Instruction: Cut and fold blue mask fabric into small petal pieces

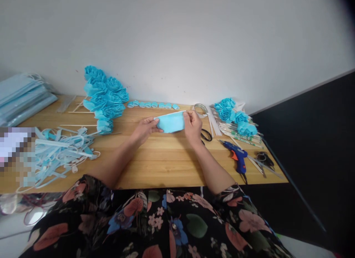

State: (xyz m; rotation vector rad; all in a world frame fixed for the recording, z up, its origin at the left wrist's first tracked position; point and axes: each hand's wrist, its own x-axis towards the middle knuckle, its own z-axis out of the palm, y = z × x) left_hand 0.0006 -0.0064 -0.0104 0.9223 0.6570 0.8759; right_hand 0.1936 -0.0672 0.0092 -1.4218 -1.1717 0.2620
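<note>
The person's left hand (146, 127) and right hand (193, 125) were both nearly closed, thumbs and fingers pinching opposite ends of a flat, light-blue sheet (170, 122). The sheet was held up above the middle of a wooden table (166, 165), well back from the front edge. It showed no roll or petal shape, so it looked like a piece at an early stage.

Other pieces seemed further along. Near the back edge, left of the middle, blue flowers (104, 93) lay piled, some with thin sticks pointing left; these appeared finished, or close to it. A smaller group of blue flowers lay toward the back right corner, on wrapped sticks (241, 135). Between the two groups, along the back edge, a row of small blue rolls (154, 104) seemed only part-made (none had a visible stem).

At the front left corner sat a heap of cut strips and loops (61, 150), apparently trimmings. A stack of face masks (24, 97) at the back left corner looked uncut. A blue glue gun (238, 156) lay near the front right corner, untouched by either hand.
</note>
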